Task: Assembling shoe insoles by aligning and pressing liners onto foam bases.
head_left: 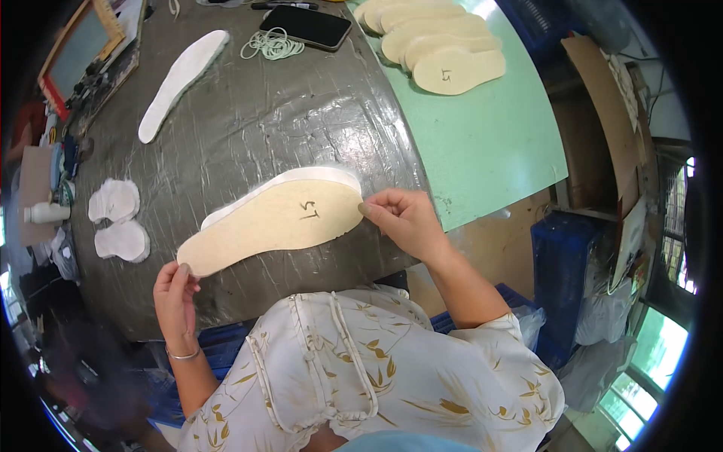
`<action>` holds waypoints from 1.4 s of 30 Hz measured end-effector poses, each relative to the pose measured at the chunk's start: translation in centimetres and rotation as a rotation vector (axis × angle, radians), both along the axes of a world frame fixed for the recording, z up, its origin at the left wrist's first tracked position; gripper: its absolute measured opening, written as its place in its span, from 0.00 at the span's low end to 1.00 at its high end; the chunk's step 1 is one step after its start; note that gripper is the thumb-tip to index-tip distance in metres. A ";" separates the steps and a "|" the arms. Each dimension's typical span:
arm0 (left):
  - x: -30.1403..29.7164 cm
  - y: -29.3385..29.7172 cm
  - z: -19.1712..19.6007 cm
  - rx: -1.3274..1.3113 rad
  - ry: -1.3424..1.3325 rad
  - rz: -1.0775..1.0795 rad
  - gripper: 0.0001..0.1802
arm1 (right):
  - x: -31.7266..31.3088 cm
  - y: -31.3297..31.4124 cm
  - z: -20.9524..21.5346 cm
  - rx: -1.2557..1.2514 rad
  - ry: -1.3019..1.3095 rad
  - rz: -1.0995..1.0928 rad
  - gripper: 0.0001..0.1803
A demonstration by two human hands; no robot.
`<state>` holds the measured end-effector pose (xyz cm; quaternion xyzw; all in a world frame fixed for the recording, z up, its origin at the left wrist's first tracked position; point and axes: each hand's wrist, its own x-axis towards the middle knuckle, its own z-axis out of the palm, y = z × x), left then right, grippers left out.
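Observation:
A cream insole [263,226] with a dark handwritten mark is stretched out between my two hands. My left hand [177,295] pinches its narrow end at the lower left. At the wide end, my right hand [403,220] grips the edge between thumb and fingers. Just behind it, partly covered, a white insole [324,175] shows along the far edge. Whether the two touch, I cannot tell. Another white insole [183,84] lies farther back on the dark, plastic-covered table [248,151].
Cream insoles [456,69] are fanned out on a green board [489,139] at the right. A smartphone [305,29] and loose rubber bands [275,47] lie at the back. Stacks of small white pads [120,239] sit at the left. Blue crates [561,279] stand low on the right.

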<state>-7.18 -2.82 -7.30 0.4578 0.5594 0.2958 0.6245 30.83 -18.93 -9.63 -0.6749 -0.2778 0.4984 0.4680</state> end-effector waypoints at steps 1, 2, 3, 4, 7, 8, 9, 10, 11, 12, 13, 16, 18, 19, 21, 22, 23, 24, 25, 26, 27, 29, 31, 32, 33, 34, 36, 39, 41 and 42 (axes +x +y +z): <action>0.1 0.3 0.0 0.014 0.041 -0.002 0.08 | 0.1 0.1 -0.3 0.014 -0.006 -0.018 0.11; 0.0 0.5 0.0 0.030 0.084 -0.002 0.08 | 0.1 0.2 -0.7 0.029 -0.011 -0.035 0.12; 0.0 0.7 0.1 0.056 0.127 -0.049 0.07 | 0.2 0.3 -0.7 0.021 -0.007 -0.036 0.12; 0.1 1.0 0.1 0.052 0.141 -0.059 0.07 | 0.4 0.5 -0.9 0.016 0.007 -0.046 0.12; 0.4 1.9 0.1 0.058 0.171 -0.095 0.04 | 0.8 0.8 -1.2 -0.086 0.004 -0.015 0.13; 0.4 2.1 -0.1 0.057 0.183 -0.102 0.04 | 0.8 0.9 -1.1 -0.087 0.016 -0.021 0.13; 0.4 2.3 -0.3 0.047 0.195 -0.100 0.04 | 0.9 1.1 -0.9 -0.107 0.039 -0.031 0.14; 0.5 2.5 -0.3 0.038 0.205 -0.099 0.03 | 0.9 1.2 -0.9 -0.128 0.062 -0.041 0.14; 0.7 2.6 -0.1 0.014 0.214 -0.096 0.03 | 0.9 1.2 -1.1 -0.114 0.062 -0.039 0.14; 0.7 2.7 0.0 0.013 0.221 -0.101 0.03 | 0.9 1.2 -1.3 -0.115 0.070 -0.044 0.14; 0.7 2.9 0.0 0.009 0.224 -0.105 0.03 | 0.9 1.1 -1.4 -0.105 0.068 -0.041 0.14; 0.7 3.0 0.0 0.001 0.215 -0.109 0.03 | 1.0 1.2 -1.5 -0.094 0.093 -0.043 0.14; 0.4 3.2 -0.1 -0.003 0.210 -0.101 0.03 | 1.0 1.3 -1.6 -0.092 0.121 -0.050 0.14; 0.4 3.3 -0.1 -0.004 0.212 -0.104 0.03 | 1.0 1.3 -1.6 -0.089 0.108 -0.051 0.14; 0.3 3.5 -0.2 -0.017 0.205 -0.133 0.03 | 0.9 1.2 -1.8 -0.087 0.093 -0.057 0.13; 0.4 3.6 -0.2 -0.017 0.205 -0.137 0.03 | 0.9 1.1 -2.0 -0.074 0.082 -0.047 0.14; 0.3 3.6 -0.1 -0.027 0.218 -0.133 0.03 | 0.8 1.1 -2.1 -0.059 0.073 -0.034 0.14; 0.3 3.6 -0.1 -0.037 0.231 -0.130 0.03 | 0.9 1.1 -2.1 -0.059 0.074 -0.035 0.14; 0.4 3.6 -0.1 -0.036 0.232 -0.132 0.03 | 0.9 1.2 -1.9 -0.067 0.071 -0.032 0.14; 0.4 3.6 -0.1 -0.038 0.235 -0.136 0.03 | 1.0 1.3 -1.8 -0.076 0.067 -0.028 0.14; 0.4 3.5 0.0 -0.041 0.237 -0.140 0.03 | 1.0 1.3 -1.8 -0.076 0.069 -0.030 0.14; 0.5 3.5 0.0 -0.043 0.242 -0.144 0.02 | 1.0 1.3 -1.8 -0.087 0.066 -0.036 0.14; 0.9 3.5 0.2 -0.037 0.246 -0.146 0.03 | 1.1 1.5 -1.4 -0.111 0.054 -0.037 0.13; 1.0 3.5 0.3 -0.038 0.247 -0.146 0.03 | 1.1 1.6 -1.2 -0.136 0.038 -0.038 0.12; 1.1 3.6 0.2 -0.044 0.259 -0.143 0.03 | 1.1 1.7 -1.2 -0.137 0.039 -0.038 0.12; 1.2 3.7 0.2 -0.050 0.271 -0.140 0.03 | 1.1 1.7 -1.2 -0.142 0.030 -0.042 0.12; 1.4 3.8 0.1 -0.054 0.268 -0.139 0.03 | 1.0 1.7 -1.3 -0.149 0.021 -0.047 0.12; 1.4 4.0 -0.1 -0.071 0.273 -0.135 0.03 | 0.8 1.6 -1.7 -0.094 -0.043 -0.066 0.12; 1.3 4.0 -0.2 -0.082 0.287 -0.133 0.03 | 0.7 1.8 -1.7 -0.093 -0.106 -0.066 0.11; 1.2 4.0 -0.2 -0.092 0.300 -0.130 0.02 | 0.6 1.9 -1.6 -0.090 -0.101 -0.055 0.11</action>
